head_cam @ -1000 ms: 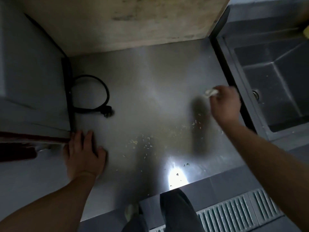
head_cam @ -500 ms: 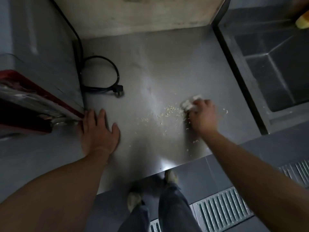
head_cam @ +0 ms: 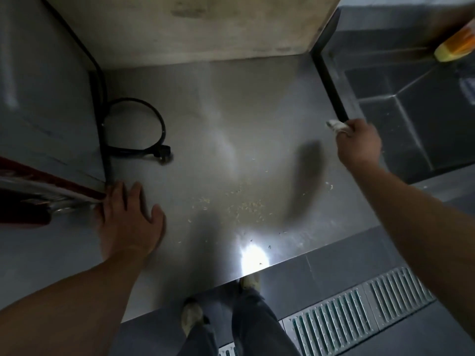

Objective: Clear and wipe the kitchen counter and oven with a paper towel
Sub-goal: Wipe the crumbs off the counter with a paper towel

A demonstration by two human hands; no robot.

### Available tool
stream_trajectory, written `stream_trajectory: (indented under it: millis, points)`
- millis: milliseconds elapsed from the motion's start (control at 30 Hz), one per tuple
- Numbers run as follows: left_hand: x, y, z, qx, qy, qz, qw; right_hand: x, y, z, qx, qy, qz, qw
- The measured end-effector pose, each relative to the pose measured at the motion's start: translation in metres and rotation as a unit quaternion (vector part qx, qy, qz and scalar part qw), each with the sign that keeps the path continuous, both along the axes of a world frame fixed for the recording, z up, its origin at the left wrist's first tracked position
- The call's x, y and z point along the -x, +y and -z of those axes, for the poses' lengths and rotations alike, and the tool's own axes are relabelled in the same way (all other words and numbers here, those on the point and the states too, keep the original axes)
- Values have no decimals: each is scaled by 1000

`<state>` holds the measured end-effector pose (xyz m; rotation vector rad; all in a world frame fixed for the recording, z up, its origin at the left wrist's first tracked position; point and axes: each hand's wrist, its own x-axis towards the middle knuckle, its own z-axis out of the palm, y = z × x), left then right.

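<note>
glossy steel counter [head_cam: 257, 104], crumpled paper towel [head_cam: 336, 125].

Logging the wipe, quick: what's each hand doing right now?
Left hand: open, flat on the counter.
Right hand: gripping the crumpled paper towel.

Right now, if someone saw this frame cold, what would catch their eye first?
First the bright glare on the steel counter near its front edge, with scattered crumbs just behind it. Next the right hand, raised by the sink and gripping a wadded paper towel. Then the left hand, flat on the counter beside the oven, near a looped black cord.
</note>
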<state>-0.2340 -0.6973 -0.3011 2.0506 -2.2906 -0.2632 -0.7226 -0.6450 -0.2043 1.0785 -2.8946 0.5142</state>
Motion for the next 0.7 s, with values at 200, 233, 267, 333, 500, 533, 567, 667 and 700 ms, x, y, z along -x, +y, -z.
stream_trajectory:
  millis: [200,233,267,333,500,533,567,667,700]
  points:
    - [2,1,1,30,12,-1,999,-7,10,41,-106,-81,-6,991]
    - [2,1,1,34,13,-1,999,-28,12,47,-97,-77,-10,992]
    - [2,1,2,37,14,0,999,-51,13,51,-84,-69,-23,994]
    - [1,0,4,37,17,-2,999,-98,15,56,-52,-72,-86,992]
    - [0,0,6,41,49,-7,998,-175,27,45,-47,-154,-237,958]
    - [1,0,6,44,55,-10,997,-175,29,40,-37,-168,-246,954]
    - [1,0,6,44,58,-11,997,-169,31,34,-19,-168,-244,955]
    - [1,0,8,37,58,-12,998,-119,31,19,52,-103,-175,978]
    - [0,0,9,38,56,-12,998,-96,31,16,58,-74,-143,985]
